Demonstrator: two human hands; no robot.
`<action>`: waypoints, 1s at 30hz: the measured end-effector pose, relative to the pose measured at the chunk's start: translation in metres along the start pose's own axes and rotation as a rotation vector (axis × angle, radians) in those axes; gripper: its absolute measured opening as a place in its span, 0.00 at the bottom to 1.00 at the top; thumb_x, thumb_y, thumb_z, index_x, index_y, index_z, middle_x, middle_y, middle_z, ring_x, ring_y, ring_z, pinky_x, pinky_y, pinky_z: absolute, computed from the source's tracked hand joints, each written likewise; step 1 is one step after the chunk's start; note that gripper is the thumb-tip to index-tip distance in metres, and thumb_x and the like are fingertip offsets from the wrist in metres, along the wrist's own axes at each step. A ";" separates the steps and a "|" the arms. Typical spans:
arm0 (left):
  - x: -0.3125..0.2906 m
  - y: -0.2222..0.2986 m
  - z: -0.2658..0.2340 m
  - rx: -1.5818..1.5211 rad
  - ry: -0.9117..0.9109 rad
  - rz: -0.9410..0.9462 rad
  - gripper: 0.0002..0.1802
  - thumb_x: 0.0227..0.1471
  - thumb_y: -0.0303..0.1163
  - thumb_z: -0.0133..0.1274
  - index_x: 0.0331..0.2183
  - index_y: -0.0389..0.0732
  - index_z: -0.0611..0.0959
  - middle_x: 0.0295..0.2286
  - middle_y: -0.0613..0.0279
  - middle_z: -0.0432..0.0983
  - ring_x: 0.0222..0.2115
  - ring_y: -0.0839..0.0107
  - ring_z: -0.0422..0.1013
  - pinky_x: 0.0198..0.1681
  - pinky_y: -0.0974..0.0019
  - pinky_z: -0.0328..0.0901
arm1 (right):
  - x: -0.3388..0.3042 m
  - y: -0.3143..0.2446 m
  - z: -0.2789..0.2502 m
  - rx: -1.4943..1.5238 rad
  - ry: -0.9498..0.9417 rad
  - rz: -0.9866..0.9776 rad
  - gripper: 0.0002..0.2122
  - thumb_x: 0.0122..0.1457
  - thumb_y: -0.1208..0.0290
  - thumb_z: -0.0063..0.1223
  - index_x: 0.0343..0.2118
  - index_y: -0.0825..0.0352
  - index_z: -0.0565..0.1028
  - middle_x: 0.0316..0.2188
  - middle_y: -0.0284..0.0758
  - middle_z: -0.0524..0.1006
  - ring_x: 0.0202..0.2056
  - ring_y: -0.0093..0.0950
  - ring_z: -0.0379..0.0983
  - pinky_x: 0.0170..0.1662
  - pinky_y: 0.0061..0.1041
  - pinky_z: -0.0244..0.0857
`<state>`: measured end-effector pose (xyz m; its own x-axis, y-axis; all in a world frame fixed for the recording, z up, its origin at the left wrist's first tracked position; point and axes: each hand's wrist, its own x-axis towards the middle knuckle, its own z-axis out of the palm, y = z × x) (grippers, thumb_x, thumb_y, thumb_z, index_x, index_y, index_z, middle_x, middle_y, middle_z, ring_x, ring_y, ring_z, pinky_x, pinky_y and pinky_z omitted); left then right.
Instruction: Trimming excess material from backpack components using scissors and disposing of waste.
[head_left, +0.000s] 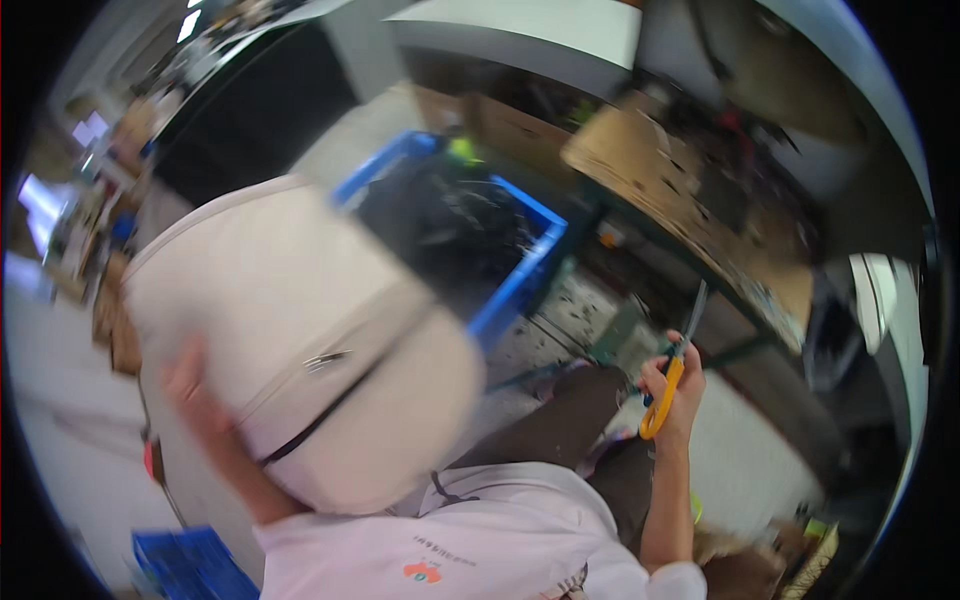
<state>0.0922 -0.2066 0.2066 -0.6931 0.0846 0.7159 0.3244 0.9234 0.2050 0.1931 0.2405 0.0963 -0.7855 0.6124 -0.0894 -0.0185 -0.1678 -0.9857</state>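
A cream backpack (pixel 290 270) with a zip and a dark strip across it lies tilted against my left forearm and in front of my body. My left hand (pixel 195 390) grips its left side; the fingers are blurred and partly out of sight against the fabric. Off to the right, my right hand (pixel 685 390) is closed round a pair of scissors (pixel 662 402) with yellow handles. Their metal blades point up and away from me, apart from the backpack.
Beyond the backpack is a blue crate (pixel 548 240) filled with black material. A workbench (pixel 625 160) with a brown top and cluttered items stands to the far right. Another blue crate (pixel 190 565) sits at the lower left. Small dark scraps lie on the floor (pixel 550 325).
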 end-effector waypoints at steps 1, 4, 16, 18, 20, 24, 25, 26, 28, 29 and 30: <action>0.008 -0.012 -0.005 -0.311 0.116 -0.624 0.20 0.47 0.31 0.36 0.39 0.31 0.76 0.37 0.45 0.69 0.36 0.56 0.66 0.49 0.61 0.53 | -0.003 0.004 -0.017 0.029 0.019 -0.002 0.24 0.43 0.80 0.55 0.46 0.70 0.62 0.20 0.31 0.69 0.21 0.18 0.66 0.25 0.15 0.62; 0.029 -0.074 -0.024 -0.215 0.085 -0.577 0.16 0.46 0.28 0.45 0.39 0.33 0.76 0.34 0.48 0.71 0.30 0.57 0.68 0.35 0.65 0.64 | -0.023 -0.008 -0.064 -0.189 0.222 0.013 0.24 0.42 0.79 0.54 0.46 0.67 0.63 0.20 0.30 0.69 0.20 0.17 0.65 0.22 0.14 0.59; -0.074 -0.044 0.294 -0.586 -1.201 -0.660 0.21 0.44 0.31 0.50 0.43 0.35 0.72 0.36 0.55 0.71 0.30 0.62 0.70 0.29 0.66 0.65 | -0.311 0.010 -0.306 -0.512 1.636 0.135 0.21 0.43 0.77 0.55 0.43 0.73 0.63 0.17 0.31 0.68 0.13 0.18 0.63 0.15 0.15 0.57; -0.100 -0.020 0.296 -0.663 -1.349 -0.783 0.22 0.43 0.32 0.51 0.43 0.35 0.71 0.37 0.55 0.71 0.31 0.61 0.70 0.28 0.66 0.65 | -0.357 0.074 -0.330 -0.567 1.692 0.304 0.18 0.44 0.77 0.54 0.39 0.72 0.64 0.16 0.33 0.68 0.13 0.20 0.64 0.14 0.16 0.58; -0.118 0.049 0.299 -0.575 -1.558 -0.652 0.22 0.45 0.31 0.50 0.44 0.35 0.70 0.35 0.59 0.71 0.29 0.67 0.69 0.26 0.68 0.64 | -0.406 0.123 -0.330 -0.237 1.747 0.432 0.14 0.45 0.76 0.53 0.35 0.72 0.65 0.15 0.35 0.68 0.13 0.24 0.66 0.14 0.19 0.61; -0.129 0.140 0.299 -0.398 -1.733 -0.051 0.25 0.47 0.33 0.49 0.47 0.35 0.66 0.31 0.64 0.69 0.26 0.77 0.67 0.24 0.74 0.63 | -0.444 0.227 -0.334 0.198 1.808 0.608 0.10 0.47 0.76 0.52 0.30 0.70 0.64 0.15 0.38 0.69 0.13 0.28 0.68 0.13 0.23 0.63; -0.130 0.149 0.300 -0.384 -1.731 -0.030 0.25 0.47 0.33 0.49 0.47 0.35 0.66 0.31 0.64 0.69 0.26 0.77 0.67 0.24 0.74 0.63 | -0.444 0.246 -0.335 0.203 1.818 0.653 0.12 0.47 0.77 0.53 0.32 0.70 0.63 0.15 0.38 0.68 0.12 0.28 0.67 0.12 0.23 0.62; -0.132 0.154 0.300 -0.372 -1.723 -0.014 0.24 0.47 0.33 0.49 0.47 0.35 0.67 0.31 0.64 0.68 0.26 0.77 0.67 0.23 0.74 0.63 | -0.442 0.264 -0.335 0.159 1.821 0.667 0.15 0.46 0.77 0.54 0.35 0.70 0.63 0.15 0.37 0.68 0.12 0.27 0.66 0.12 0.23 0.62; -0.135 0.149 0.303 -0.350 -1.705 0.015 0.24 0.46 0.32 0.50 0.46 0.34 0.67 0.31 0.64 0.68 0.25 0.78 0.67 0.23 0.74 0.63 | -0.431 0.296 -0.340 0.095 1.794 0.704 0.21 0.45 0.76 0.56 0.42 0.69 0.60 0.15 0.36 0.68 0.11 0.26 0.66 0.12 0.23 0.61; -0.134 0.131 0.310 -0.316 -1.744 -0.006 0.23 0.46 0.32 0.50 0.45 0.33 0.68 0.31 0.62 0.68 0.25 0.77 0.67 0.23 0.74 0.63 | -0.419 0.309 -0.347 0.078 1.754 0.720 0.25 0.44 0.76 0.57 0.45 0.69 0.59 0.16 0.36 0.68 0.11 0.26 0.66 0.12 0.23 0.60; -0.145 0.136 0.323 -0.292 -1.837 -0.005 0.23 0.46 0.32 0.50 0.44 0.32 0.68 0.31 0.61 0.68 0.25 0.77 0.67 0.23 0.74 0.63 | -0.447 0.342 -0.361 -0.102 1.806 0.739 0.28 0.44 0.75 0.58 0.48 0.69 0.58 0.18 0.36 0.69 0.12 0.26 0.66 0.13 0.23 0.61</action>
<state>0.0286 0.0277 -0.0851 -0.3698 0.5146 -0.7736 0.2690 0.8563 0.4410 0.7608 0.1883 -0.2524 0.8327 0.4086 -0.3738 0.0451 -0.7229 -0.6895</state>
